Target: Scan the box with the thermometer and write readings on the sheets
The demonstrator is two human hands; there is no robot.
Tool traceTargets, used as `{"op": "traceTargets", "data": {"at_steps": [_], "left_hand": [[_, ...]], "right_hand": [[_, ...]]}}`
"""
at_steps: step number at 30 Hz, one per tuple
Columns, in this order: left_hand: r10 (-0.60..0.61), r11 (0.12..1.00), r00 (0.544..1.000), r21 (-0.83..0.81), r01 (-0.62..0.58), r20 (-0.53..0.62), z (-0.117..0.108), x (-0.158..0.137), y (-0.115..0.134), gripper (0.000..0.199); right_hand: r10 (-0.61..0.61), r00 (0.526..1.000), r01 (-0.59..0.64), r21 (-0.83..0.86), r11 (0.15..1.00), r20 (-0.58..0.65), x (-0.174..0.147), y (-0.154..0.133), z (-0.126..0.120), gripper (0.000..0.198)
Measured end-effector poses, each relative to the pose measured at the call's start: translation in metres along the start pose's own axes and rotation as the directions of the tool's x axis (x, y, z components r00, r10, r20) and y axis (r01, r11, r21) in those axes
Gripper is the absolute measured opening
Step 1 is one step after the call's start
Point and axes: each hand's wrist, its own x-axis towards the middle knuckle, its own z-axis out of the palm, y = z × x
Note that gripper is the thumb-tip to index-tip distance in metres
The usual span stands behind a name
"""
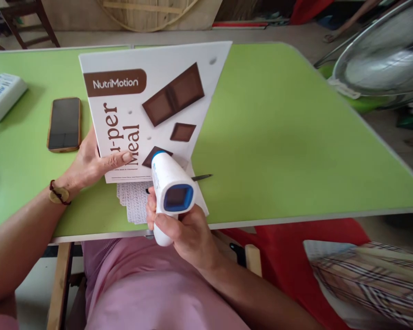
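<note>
My left hand (96, 158) grips the lower left edge of a white box (124, 103), thumb on its front and the other fingers hidden behind. The box is printed "NutriMotion" with brown chocolate pieces and is held tilted over the table. In my right hand (184, 229) is a white and blue handheld infrared thermometer (174, 183), its dark display facing me and its front end close to the lower part of the box. Printed sheets (137, 206) lie under the box at the table's near edge. A dark pen (203, 177) pokes out beside them.
On the green table (278, 137), a smartphone (64, 123) lies left of the box. Farther left is a white device (5, 96) with a label. A metal fan (382, 55) stands past the right corner, and red cloth (278, 256) covers something below the near right edge.
</note>
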Motion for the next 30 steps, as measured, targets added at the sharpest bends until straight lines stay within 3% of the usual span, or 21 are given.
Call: {"op": "traceTargets", "data": {"at_steps": [15,19,22,26,28,30], "left_hand": [[-0.015,1.000,1.000,0.020,0.015,0.002,0.000,0.000,0.002,0.062],[0.015,1.000,1.000,0.028,-0.015,0.005,-0.002,0.002,-0.002,0.053],[0.081,0.996,0.996,0.041,-0.082,0.030,-0.005,0.005,-0.006,0.047],[0.132,0.991,0.989,0.030,-0.134,0.061,-0.006,0.009,-0.009,0.057],[0.175,0.983,0.980,0.041,-0.180,0.091,-0.007,0.011,-0.009,0.062],[0.214,0.972,0.969,0.072,-0.224,0.127,-0.008,0.013,-0.008,0.059]], "right_hand": [[0.002,1.000,-0.001,-0.026,1.000,0.014,0.000,0.002,-0.002,0.020],[0.009,1.000,-0.006,-0.097,0.995,0.029,-0.003,-0.007,-0.004,0.020],[-0.085,0.996,0.088,-0.216,0.972,0.023,-0.008,-0.016,-0.011,0.017],[-0.255,0.967,0.239,-0.287,0.928,-0.018,-0.018,-0.023,-0.033,0.010],[-0.395,0.917,0.349,-0.376,0.858,-0.052,-0.020,-0.028,-0.049,0.006],[-0.557,0.823,0.407,-0.570,0.714,-0.112,-0.019,-0.038,-0.065,0.004]]}}
